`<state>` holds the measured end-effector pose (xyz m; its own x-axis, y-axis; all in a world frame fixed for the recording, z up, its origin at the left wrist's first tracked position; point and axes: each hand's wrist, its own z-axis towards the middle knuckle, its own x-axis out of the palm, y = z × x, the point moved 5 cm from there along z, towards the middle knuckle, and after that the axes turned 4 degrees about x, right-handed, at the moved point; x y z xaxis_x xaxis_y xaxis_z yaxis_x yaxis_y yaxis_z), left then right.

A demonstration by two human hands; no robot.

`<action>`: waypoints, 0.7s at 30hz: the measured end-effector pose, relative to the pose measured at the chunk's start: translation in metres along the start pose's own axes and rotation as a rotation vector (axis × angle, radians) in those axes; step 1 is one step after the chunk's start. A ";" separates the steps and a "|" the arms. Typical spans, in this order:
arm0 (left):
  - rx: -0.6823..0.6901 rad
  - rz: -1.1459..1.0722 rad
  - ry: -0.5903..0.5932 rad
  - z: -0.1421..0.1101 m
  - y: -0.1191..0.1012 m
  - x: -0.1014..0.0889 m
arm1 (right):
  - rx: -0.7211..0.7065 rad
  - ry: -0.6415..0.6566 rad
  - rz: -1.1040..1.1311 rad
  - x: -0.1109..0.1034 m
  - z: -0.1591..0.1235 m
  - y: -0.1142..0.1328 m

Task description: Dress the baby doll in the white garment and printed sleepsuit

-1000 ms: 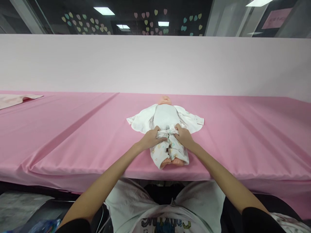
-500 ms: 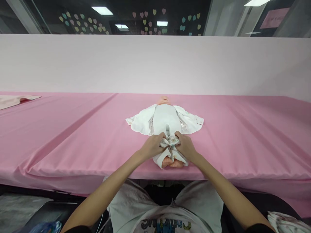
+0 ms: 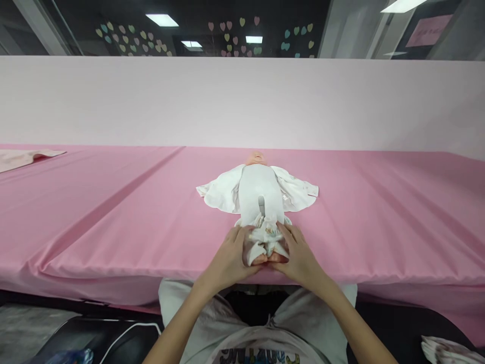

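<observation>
A baby doll (image 3: 261,187) lies on its back, head away from me, its feet (image 3: 268,258) near the table's front edge. A white shirt (image 3: 296,189) is spread flat on both sides of its torso. On its belly is a narrow grey piece (image 3: 261,205) I cannot identify. White printed pants (image 3: 268,233) cover the legs, bunched below the belly. My left hand (image 3: 232,253) rests against the pants' left side, fingers stretched and thumb by the feet. Mirroring it on the right, my right hand (image 3: 302,254) has fingers spread on the pants and thumb near the feet.
A pink cloth (image 3: 125,217) with folds covers the table. At its far left lies a pale pink folded cloth (image 3: 22,159). Behind stands a white wall panel (image 3: 242,101). A patterned cloth (image 3: 447,350) lies at lower right, beside my lap.
Both hands have let go of the bunched waistband and moved toward me, now around the lower legs. The pants lie looser and flatter over the legs.
</observation>
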<state>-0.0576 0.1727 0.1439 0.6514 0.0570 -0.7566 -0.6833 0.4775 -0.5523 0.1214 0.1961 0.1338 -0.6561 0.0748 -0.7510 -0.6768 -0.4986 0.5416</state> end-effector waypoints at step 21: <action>0.120 -0.097 0.028 -0.050 -0.044 0.008 | -0.185 -0.012 0.007 -0.004 -0.052 0.040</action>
<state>-0.0386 0.1084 0.1451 0.7015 -0.0181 -0.7124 -0.5724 0.5812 -0.5784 0.1139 0.1312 0.1392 -0.6653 0.0802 -0.7422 -0.5999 -0.6492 0.4676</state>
